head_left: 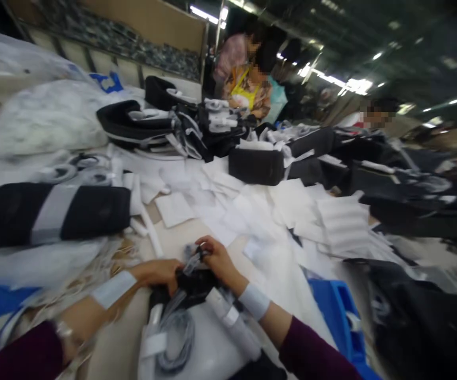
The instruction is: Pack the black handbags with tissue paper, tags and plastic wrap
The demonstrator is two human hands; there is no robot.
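My left hand (160,273) is closed, its fingers curled at the edge of a black item (199,282) that looks like a bag. What exactly its fingertips hold is hidden and blurred. My right hand (218,259) is pinched on a small dark-and-grey piece in clear plastic wrap (191,259), just above the black item. Nearer to me on the same item lie a coil of grey tubing or cord (177,338), a white-wrapped bar (155,343) on the left, and a white foam-wrapped roll (232,322) beneath my right wrist.
White foam sheets (292,203) spread over the table. A black padded piece with a grey band (54,214) lies left. Several black bags (256,166) are piled at the back. A blue plastic bin (335,316) stands right. People (248,89) are across the table.
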